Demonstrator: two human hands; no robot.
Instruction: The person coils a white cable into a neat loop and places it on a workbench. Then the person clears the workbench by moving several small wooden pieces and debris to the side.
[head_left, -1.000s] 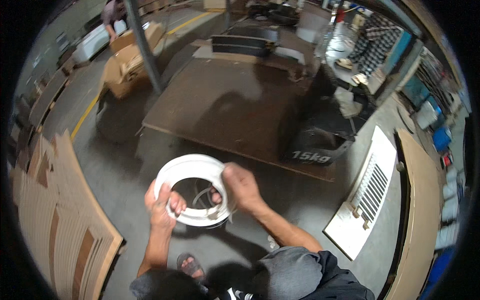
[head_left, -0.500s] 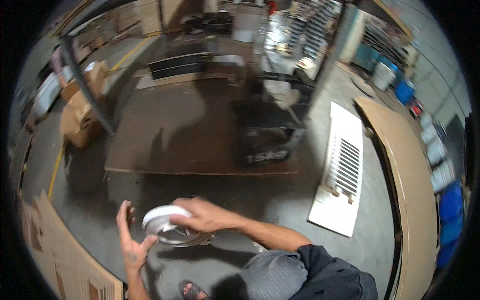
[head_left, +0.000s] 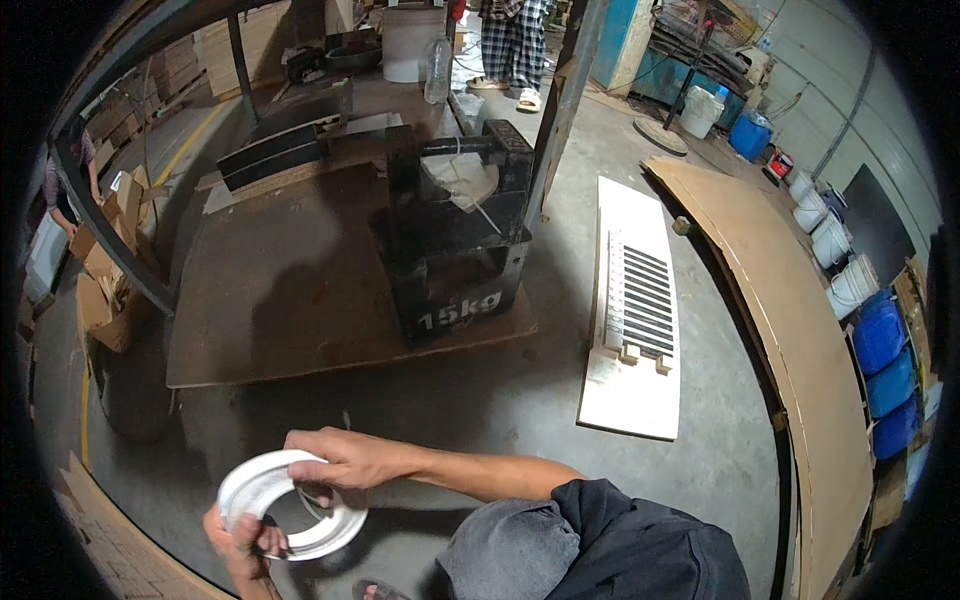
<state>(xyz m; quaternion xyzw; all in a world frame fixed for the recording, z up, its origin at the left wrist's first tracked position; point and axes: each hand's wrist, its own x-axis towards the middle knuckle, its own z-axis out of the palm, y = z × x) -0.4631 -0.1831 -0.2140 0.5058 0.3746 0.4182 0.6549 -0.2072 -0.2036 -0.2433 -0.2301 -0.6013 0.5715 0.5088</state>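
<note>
Both grips: closed around one item, fingers curled, no daylight between hand and rim that you can make out.

Left hand [head_left: 243,541]: set at the item's 8 o'clock, thumb on the near face, fingertips showing within the opening. Right hand [head_left: 352,460]: hooked over the rim at 1 o'clock, some fingers inside the opening. Pressure of either: cannot be told.

Item held: one white, round, broad-banded ring [head_left: 238,487], stepped along its face, material uncertain. Location: toward 7 o'clock from the middle of your view, held above the smooth grey floor [head_left: 560,400], face turned up to you.

Handling notes: your holds sit nearly opposite, which should balance the piece well. Let the fingers bear on the rim rather than press the face. When turning it, best shift one hand at a time, the other carrying the weight.

Surroundings, clocked from the ring:
- 12 o'clock: one dark brown, flat, broad board [head_left: 230,345].
- 1 o'clock: one black, boxy, white-printed block [head_left: 450,275], standing on that board.
- 2 o'clock: one long white panel with dark parallel slots [head_left: 630,398]; beyond it, one tan, curved-looking cardboard sheet [head_left: 765,290].
- 9 o'clock: one light brown, layered stack [head_left: 115,535], partly cut off.
</note>
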